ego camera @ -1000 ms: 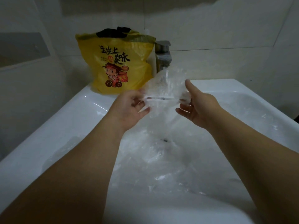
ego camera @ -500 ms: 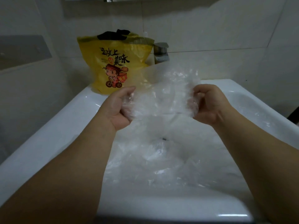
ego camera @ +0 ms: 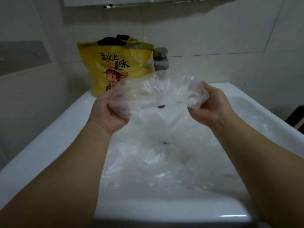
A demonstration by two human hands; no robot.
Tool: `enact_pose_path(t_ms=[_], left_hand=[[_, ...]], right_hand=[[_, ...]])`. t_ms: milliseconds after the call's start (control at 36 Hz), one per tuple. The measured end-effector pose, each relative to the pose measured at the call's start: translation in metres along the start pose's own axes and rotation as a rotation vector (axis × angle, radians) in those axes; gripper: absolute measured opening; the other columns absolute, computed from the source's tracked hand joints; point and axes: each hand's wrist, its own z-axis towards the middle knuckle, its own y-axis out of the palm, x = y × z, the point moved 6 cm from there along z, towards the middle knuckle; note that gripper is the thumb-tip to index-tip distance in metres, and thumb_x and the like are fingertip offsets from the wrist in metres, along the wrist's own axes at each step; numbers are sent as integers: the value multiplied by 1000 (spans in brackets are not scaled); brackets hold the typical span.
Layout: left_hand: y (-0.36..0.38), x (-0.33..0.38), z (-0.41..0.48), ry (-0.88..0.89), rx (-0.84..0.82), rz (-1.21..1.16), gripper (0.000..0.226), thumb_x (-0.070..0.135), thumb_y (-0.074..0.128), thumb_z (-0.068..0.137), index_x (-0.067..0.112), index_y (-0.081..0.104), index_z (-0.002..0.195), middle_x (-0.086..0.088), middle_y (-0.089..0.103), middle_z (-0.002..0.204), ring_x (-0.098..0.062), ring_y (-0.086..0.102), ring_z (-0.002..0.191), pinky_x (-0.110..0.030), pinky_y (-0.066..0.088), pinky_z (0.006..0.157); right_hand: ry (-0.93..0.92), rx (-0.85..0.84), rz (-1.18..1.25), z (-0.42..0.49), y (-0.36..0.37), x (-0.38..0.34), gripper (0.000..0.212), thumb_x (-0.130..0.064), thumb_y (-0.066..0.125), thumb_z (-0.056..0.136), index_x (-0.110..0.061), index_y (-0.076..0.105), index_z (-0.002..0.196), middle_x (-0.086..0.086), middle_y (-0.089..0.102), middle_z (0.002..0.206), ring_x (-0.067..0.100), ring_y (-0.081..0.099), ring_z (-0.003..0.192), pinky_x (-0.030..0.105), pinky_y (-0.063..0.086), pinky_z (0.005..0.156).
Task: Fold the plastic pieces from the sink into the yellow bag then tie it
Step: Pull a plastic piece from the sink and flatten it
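Note:
A crumpled clear plastic piece (ego camera: 158, 92) is stretched between both my hands above the white sink (ego camera: 54, 137). My left hand (ego camera: 108, 111) grips its left end, palm up, with the fingers wrapped in the film. My right hand (ego camera: 212, 106) grips the right end, fingers curled round it. More clear plastic pieces (ego camera: 161, 165) lie in the basin below. The yellow bag (ego camera: 115, 66), printed with a cartoon figure and black lettering, stands upright on the sink's back left corner with something black at its open top.
A metal tap (ego camera: 161, 60) stands right of the yellow bag, behind the held plastic. Tiled walls close in behind and on the left. A dark object (ego camera: 296, 117) shows past the sink's right edge.
The plastic piece has gone from a small pinched sheet to a wider bunched bundle. Both hands have turned palms up and closed round its ends. The view has tilted up a little.

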Motion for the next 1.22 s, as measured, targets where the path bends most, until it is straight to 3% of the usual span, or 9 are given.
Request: enact_pose_path(t_ms=[83,222,306,389,500,611,889,1028,1222], left_hand=[[-4,-5,1,-54,72,-1,29,22,48,88,20,63,63,8,38,35,-1,30,25,-10,24,29],[-15,-30,4,-296,229,391,38,12,43,89,18,54,53,8,35,39,-3,32,28,-13,26,28],[-31,-37,2,-334,451,958,6,16,55,91,16,59,94,-4,59,90,-19,59,73,-23,46,62],[-25,-22,9,-86,568,1433,47,19,55,94,17,45,140,-8,46,141,-27,48,125,-29,39,92],[15,-17,12,84,330,897,16,42,56,94,35,58,108,10,60,117,-15,54,119,-37,42,99],[23,-39,13,-106,28,899,49,72,62,74,37,66,110,12,68,118,-14,58,118,-45,40,104],[19,-25,23,-10,86,527,20,24,59,90,8,63,101,-3,65,86,-13,63,73,-29,53,74],[12,-17,25,34,160,405,14,26,56,92,14,62,97,-2,62,89,-14,64,76,-31,53,78],[12,-17,19,46,211,419,21,26,48,100,15,64,106,-6,69,103,-22,66,97,-41,53,92]], right_hand=[[21,-51,-65,-3,3,-2,57,-26,36,103,-5,64,59,-2,57,53,8,56,45,19,52,74],[94,-161,-198,-21,23,0,62,-32,38,102,-3,64,53,5,61,47,15,59,36,23,43,29],[101,-161,-420,-21,23,4,57,-35,43,100,-7,69,58,2,57,43,12,54,31,18,41,29],[31,-126,-652,-13,15,2,27,-39,54,94,-18,68,84,-3,50,47,7,47,35,15,40,37],[61,-203,-804,-5,12,8,23,-46,67,80,-25,74,82,7,50,83,18,49,72,33,42,73],[127,-354,-754,-9,24,17,22,-41,65,81,-20,69,84,7,63,85,21,63,76,33,54,71],[0,34,-413,1,6,-1,86,-65,50,86,-13,24,151,19,48,140,39,60,109,49,54,75],[258,-178,-659,-5,4,29,93,-73,54,66,-5,52,130,13,68,117,31,66,106,47,50,95],[306,-344,-809,-12,14,44,31,-21,62,70,-8,66,98,7,67,86,22,65,81,36,52,82]])
